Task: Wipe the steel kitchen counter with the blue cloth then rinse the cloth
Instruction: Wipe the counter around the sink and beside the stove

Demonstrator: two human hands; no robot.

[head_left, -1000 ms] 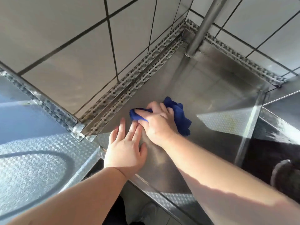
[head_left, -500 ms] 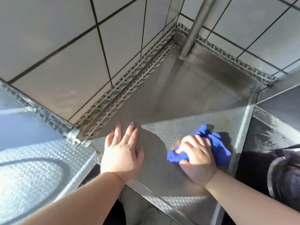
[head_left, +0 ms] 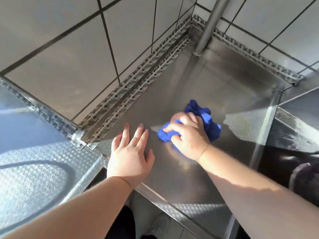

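Blue cloth (head_left: 205, 121) now mid steel counter (head_left: 224, 80), back from the right edge where it was 0.5 s ago. R hand (head_left: 188, 135) grips it bunched; L hand (head_left: 129, 156) flat, fingers straight, bracing. Wiping ongoing, rinse pending.

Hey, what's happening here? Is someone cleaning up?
Yes. A person is wiping a steel kitchen counter in a tiled corner. Their right hand grips a bunched-up blue cloth and presses it on the counter's surface. Their left hand lies flat on the counter near the front edge, fingers spread, beside the cloth and not touching it. A steel pole stands in the back corner. No rinsing shows yet; the cloth is on the counter.
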